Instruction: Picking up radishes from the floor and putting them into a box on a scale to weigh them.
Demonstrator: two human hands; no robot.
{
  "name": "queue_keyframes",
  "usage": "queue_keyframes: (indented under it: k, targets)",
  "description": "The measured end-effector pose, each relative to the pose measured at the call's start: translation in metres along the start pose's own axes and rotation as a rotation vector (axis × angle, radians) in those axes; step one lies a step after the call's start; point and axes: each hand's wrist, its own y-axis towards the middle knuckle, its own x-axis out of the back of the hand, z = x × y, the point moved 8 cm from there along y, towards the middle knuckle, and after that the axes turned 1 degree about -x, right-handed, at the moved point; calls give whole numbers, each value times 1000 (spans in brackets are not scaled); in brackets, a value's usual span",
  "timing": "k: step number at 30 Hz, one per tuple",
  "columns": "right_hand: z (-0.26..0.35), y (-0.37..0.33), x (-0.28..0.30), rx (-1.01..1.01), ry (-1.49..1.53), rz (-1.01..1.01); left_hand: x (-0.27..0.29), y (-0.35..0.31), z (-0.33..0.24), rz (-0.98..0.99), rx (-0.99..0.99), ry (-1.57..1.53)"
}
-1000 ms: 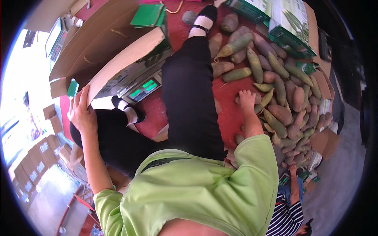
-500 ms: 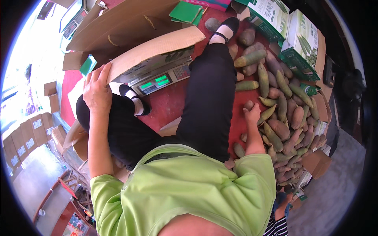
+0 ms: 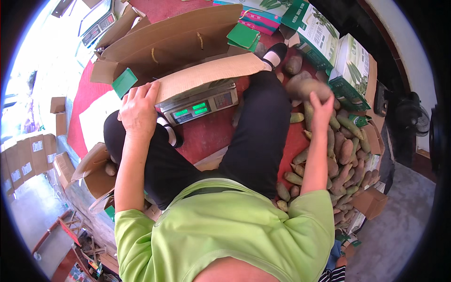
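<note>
My left hand grips the near left corner of an open cardboard box, its fingers bent over the raised flap. The box rests on a digital scale with a lit green display, between my legs. To the right, my right hand holds a thick brownish root vegetable, smeared by motion, above the far part of a heap. That heap has reddish-brown roots and long green-skinned roots, lying beside my right leg. Most of the box's inside is hidden by its near flap.
Green and white printed cartons stand behind the heap at the far right. A second scale sits at the far left. Another open carton is by my left leg, and a black fan stands at the right.
My right hand has moved away from me and up, from low beside the heap, and carries the root. My left hand stays on the box flap. The whole view has shifted a little.
</note>
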Motion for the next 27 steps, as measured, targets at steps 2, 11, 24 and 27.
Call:
queue_keyframes:
  k: [2,11,24,27]
  targets:
    - [72,15,-30,108,150,73,1,1,-2,3,-11,-10]
    - [213,8,-223,434,223,715,3,5,0,-12,-7,-12]
    - [96,-29,-352,602,-1195,1138,2,1,-3,-28,-30,6]
    - [77,-19,-355,385,-1311,1189,-2,1,-1,-7,-9,7]
